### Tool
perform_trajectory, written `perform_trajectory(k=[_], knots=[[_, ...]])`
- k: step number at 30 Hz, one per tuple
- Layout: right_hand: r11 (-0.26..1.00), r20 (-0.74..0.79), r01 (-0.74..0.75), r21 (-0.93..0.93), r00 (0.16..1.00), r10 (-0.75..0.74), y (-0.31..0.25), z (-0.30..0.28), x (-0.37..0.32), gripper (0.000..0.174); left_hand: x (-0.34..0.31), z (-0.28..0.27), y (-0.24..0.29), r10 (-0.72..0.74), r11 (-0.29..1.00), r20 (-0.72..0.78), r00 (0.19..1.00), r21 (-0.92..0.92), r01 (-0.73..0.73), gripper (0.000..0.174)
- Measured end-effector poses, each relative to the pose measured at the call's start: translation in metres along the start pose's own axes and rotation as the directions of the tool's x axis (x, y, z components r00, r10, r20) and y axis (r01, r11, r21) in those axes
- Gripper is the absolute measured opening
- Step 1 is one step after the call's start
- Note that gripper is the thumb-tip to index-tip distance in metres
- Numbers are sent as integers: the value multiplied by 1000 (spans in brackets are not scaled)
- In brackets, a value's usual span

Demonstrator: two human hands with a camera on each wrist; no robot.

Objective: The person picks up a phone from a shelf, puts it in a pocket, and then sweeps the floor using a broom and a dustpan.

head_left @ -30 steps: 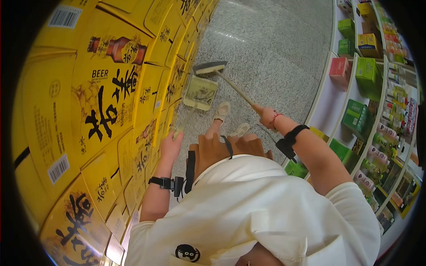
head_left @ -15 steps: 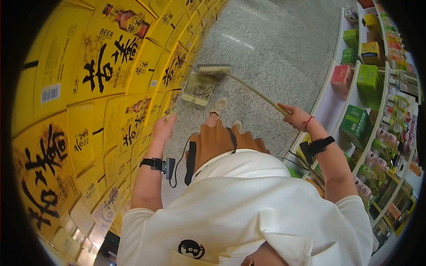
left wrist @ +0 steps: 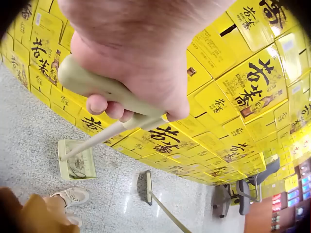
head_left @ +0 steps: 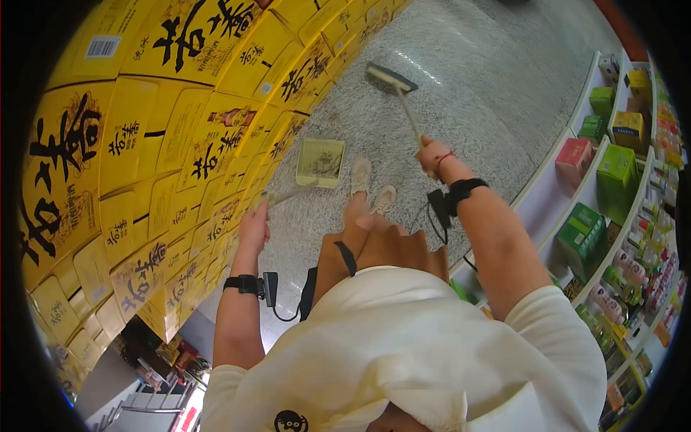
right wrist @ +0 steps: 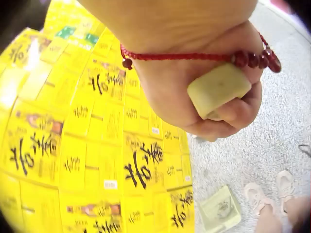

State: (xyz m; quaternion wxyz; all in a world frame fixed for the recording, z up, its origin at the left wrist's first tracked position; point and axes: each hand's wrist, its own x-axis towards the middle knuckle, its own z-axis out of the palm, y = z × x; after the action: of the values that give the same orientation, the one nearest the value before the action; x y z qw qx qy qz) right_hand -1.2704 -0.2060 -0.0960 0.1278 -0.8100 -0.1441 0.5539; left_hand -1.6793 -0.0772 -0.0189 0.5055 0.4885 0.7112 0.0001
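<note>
My left hand grips the pale green handle of a long-handled dustpan, its fingers curled round the grip in the left wrist view. The pan sits on the floor beside the yellow cartons, with dark debris inside. My right hand holds a broom by its pale stick; the handle's end pokes out of the fist in the right wrist view. Ahead of the pan and apart from it, the broom head is on the speckled floor.
Stacked yellow beer cartons form a wall on the left. White shelves with boxes and bottles run along the right. My shoes stand just right of the dustpan. A chair shows farther along the cartons in the left wrist view.
The broom head has left the dustpan's edge and moved forward and right. My right hand has come inward and forward. The dustpan, still by the cartons, has turned slightly.
</note>
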Motion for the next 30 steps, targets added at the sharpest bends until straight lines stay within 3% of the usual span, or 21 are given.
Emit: perform_trajectory(k=[1,4,6,10,12,13,15,19,23,25,27,29,30], knots=[[974,43,88,-209,996,-81,9,17,9,53,-2,-1,-4,-9,1000,-9,1000,-5,9,46],[986,98,77,-145,993,-63,33,52,1,61,-5,-6,-18,-29,999,-31,999,28,29,47],[899,130,171,-403,983,-128,42,62,-10,59,0,-7,-22,-41,999,-60,997,0,41,49],[822,248,211,-530,965,-88,63,61,-24,62,6,-11,-18,-73,997,-52,996,9,74,51],[735,336,316,-600,933,-127,70,60,-35,62,9,-17,-18,-62,998,-25,998,-5,62,52],[732,336,318,-602,933,-129,68,56,-46,62,11,-18,-21,-62,998,-27,998,-9,62,52],[879,425,307,-364,895,-137,65,41,-73,63,14,-18,-28,-53,999,-33,998,-6,53,52],[938,399,154,-312,917,-18,64,22,-114,65,3,-19,-30,-49,999,-29,998,-12,48,52],[933,278,158,-325,958,-65,54,25,-127,67,-7,-26,-46,-54,998,-9,998,9,54,52],[960,201,129,-248,976,-79,39,29,-120,67,-12,-34,-57,-50,998,-2,999,32,50,51],[963,147,123,-242,985,-89,26,41,-104,69,-16,-41,-74,11,993,36,999,120,-16,50],[964,96,120,-237,990,-100,12,61,-86,70,-22,-52,-87,27,997,39,999,65,-30,49],[989,66,89,-122,995,-81,5,75,-77,66,-25,-58,-94,40,999,42,998,18,-40,49]])
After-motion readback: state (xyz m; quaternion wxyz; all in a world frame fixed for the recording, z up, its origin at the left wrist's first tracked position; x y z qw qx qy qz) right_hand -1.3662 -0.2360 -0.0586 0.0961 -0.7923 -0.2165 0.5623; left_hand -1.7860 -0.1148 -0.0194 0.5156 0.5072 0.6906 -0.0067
